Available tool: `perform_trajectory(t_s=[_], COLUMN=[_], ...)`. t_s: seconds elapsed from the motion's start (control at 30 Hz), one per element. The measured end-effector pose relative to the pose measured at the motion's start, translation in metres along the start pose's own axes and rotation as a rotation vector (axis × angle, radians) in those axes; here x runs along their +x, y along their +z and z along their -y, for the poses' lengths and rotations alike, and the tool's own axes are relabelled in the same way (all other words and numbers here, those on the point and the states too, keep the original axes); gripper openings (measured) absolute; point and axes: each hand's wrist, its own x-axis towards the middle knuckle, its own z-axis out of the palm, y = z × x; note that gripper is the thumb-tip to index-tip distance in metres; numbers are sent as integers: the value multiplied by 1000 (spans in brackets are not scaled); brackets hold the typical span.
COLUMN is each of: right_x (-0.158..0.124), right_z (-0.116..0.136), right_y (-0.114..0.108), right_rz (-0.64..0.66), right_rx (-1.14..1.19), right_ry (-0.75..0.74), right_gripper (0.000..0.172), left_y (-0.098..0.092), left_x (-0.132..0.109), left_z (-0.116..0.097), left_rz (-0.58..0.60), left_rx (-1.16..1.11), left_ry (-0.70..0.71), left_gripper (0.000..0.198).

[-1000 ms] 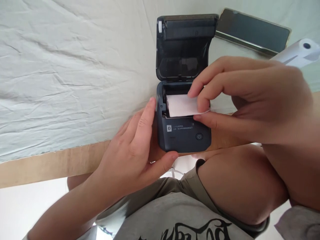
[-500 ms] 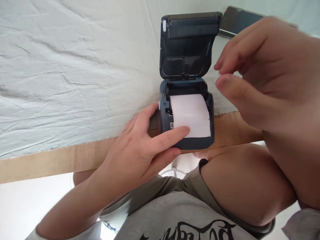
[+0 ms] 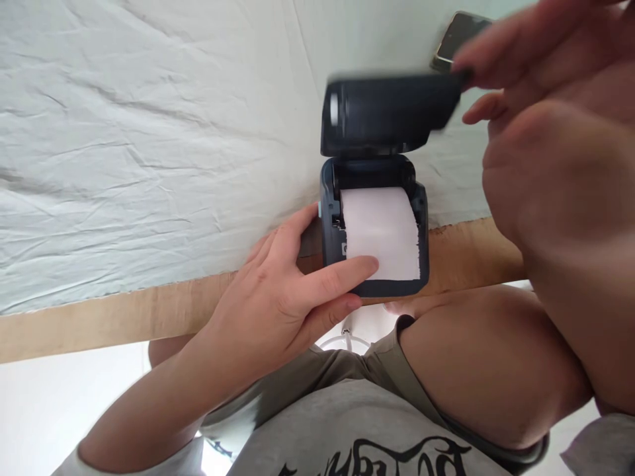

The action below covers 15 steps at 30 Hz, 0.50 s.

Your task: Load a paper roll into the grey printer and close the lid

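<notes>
A small dark-blue printer (image 3: 327, 264) sits at the table's front edge with its compartment uncovered. From the left, my left hand (image 3: 282, 284) grips its body. One of that hand's fingers presses on the white paper (image 3: 384, 225), which runs out of the compartment over the printer's front. The black lid (image 3: 381, 109) is hinged at the back and tilted partway up, blurred by motion. My right hand (image 3: 550, 125) is at upper right, fingers apart, a fingertip touching the lid's right corner. The paper roll's inner part is hidden inside the compartment.
A dark phone (image 3: 461, 39) lies behind the printer at upper right, partly covered by my right hand. Wrinkled pale cloth (image 3: 149, 145) covers the table, leaving a bare wooden front edge (image 3: 163, 307). My legs are under that edge.
My right hand has moved up to the lid and its fingers have spread. The lid has swung forward from its wide-open position. My left hand stays on the printer and paper.
</notes>
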Motion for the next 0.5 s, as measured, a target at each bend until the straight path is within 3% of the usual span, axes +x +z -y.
perform_trajectory(t_s=[0.1,0.2,0.37,0.5], right_x=[0,4,8,8], right_z=[3,2,-6,-11], right_y=[2,7,12,11], right_rz=[-24,-68,188,210], right_rx=[5,44,39,21], right_ry=[93,-11,-76,-89], right_gripper=[63,43,46,50], left_y=[-1,0,3,2], left_x=[0,-1,-1,0], left_z=[-1,-1,-1,-1], left_rz=[23,12,-16,-8], left_rx=[6,15,58,91], left_ry=[-24,-25,-10,-23], left_gripper=[36,38,56,68])
